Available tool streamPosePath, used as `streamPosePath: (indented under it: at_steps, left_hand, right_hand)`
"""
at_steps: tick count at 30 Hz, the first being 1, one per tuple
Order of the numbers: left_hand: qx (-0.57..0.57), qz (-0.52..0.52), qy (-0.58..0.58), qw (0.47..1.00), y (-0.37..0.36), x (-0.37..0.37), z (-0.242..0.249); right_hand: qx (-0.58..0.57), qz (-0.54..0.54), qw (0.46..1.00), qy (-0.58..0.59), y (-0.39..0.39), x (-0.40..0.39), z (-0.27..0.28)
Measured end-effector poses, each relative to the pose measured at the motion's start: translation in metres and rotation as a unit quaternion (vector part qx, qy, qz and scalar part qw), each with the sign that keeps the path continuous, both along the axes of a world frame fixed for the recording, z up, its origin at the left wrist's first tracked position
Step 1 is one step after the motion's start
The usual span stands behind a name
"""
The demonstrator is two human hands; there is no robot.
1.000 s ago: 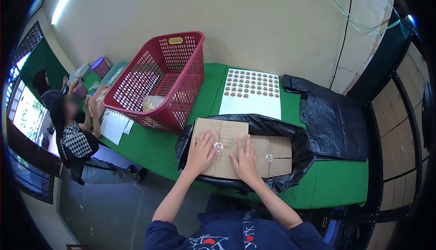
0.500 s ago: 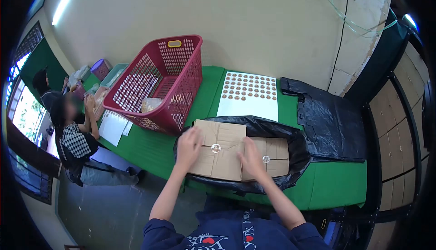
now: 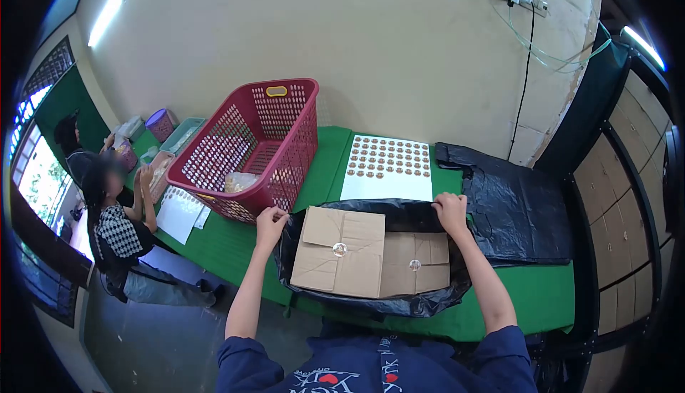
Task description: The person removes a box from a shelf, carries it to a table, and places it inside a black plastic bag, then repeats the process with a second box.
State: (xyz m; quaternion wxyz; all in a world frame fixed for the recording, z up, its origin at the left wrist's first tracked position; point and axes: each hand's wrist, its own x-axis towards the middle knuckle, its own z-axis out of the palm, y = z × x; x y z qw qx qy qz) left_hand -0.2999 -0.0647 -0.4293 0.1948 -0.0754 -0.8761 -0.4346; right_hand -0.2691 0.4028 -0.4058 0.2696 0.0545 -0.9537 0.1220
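Observation:
A black plastic bag lies open on the green-covered table, with two brown cardboard boxes inside. The left box sits higher and overlaps the right box; each bears a round clear sticker. My left hand pinches the bag's rim at its left end. At the bag's upper right, my right hand has its fingers closed on the rim. Neither hand touches a box.
A red basket holding clear packets stands back left. Behind the bag lies a white sheet of round stickers; folded black plastic is on the right. Two people work at the far left. Shelves with boxes stand right.
Both hands have left the left box and moved outward to the bag's rim, taking hold of it. The camera view has tilted up slightly.

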Motion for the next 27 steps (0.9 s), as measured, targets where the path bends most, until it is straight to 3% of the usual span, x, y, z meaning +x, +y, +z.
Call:
streamPosePath:
  at_steps: [3, 6, 7, 10, 13, 16, 20, 23, 27]
  left_hand:
    - [0.027, 0.028, 0.031, 0.999, -0.008, 0.003, 0.003]
    - [0.025, 0.036, 0.027, 0.999, -0.007, 0.003, -0.002]
    - [-0.024, 0.020, 0.079, 0.996, -0.005, 0.002, -0.002]
    - [-0.038, -0.050, 0.073, 0.995, 0.008, -0.013, 0.005]
    - [-0.021, -0.149, -0.077, 0.986, 0.019, -0.038, -0.004]
    - [-0.201, -0.142, -0.119, 0.962, 0.016, -0.054, -0.013]
    - [-0.141, -0.046, -0.126, 0.981, 0.027, -0.041, 0.006]
    - [-0.076, -0.034, -0.099, 0.992, 0.026, -0.042, 0.007]
    - [-0.102, -0.021, -0.022, 0.994, 0.032, -0.042, 0.016]
  right_hand:
    - [-0.035, -0.007, 0.999, 0.020, 0.008, 0.002, 0.003]
    - [-0.038, -0.034, 0.998, -0.043, 0.006, 0.003, -0.003]
    - [-0.030, -0.048, 0.996, -0.071, 0.003, 0.000, -0.003]
    - [-0.082, -0.011, 0.995, -0.054, -0.024, -0.007, 0.005]
    - [-0.071, 0.066, 0.994, -0.050, -0.066, -0.018, 0.007]
    - [-0.081, 0.107, 0.985, -0.108, -0.118, -0.026, 0.007]
    - [-0.037, 0.184, 0.980, -0.074, -0.182, -0.014, 0.006]
    - [0.024, 0.140, 0.987, -0.077, -0.207, -0.002, -0.014]
    - [0.017, 0.109, 0.994, -0.023, -0.212, 0.007, -0.037]
